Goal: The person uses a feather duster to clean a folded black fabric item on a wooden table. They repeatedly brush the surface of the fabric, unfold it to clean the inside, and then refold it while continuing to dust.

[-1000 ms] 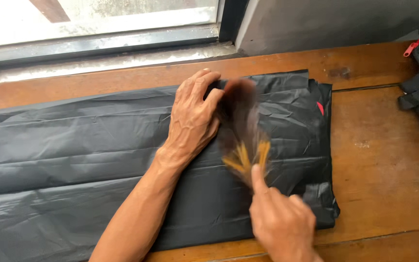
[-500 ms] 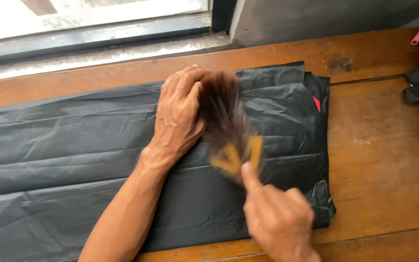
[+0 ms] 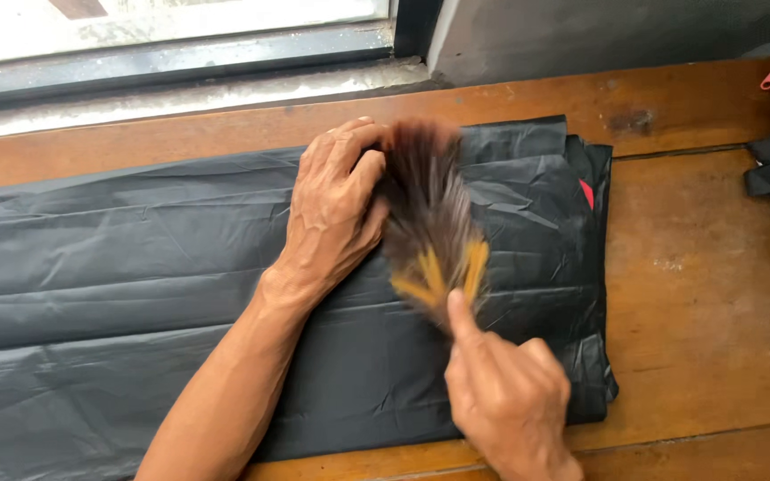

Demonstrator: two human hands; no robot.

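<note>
Brush (image 3: 430,223) lies just beside left hand (image 3: 336,209).

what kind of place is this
Likely a small workshop bench by a window: a worn wooden table, a grimy window sill behind it, and folded black fabric being brushed with a brush.

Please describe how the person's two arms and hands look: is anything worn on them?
Both are bare. The left hand and its forearm show no sleeve, glove, ring or watch; veins and tendons stand out on its back. The right hand also has no glove or ring; its wrist is cut off by the frame.
</note>
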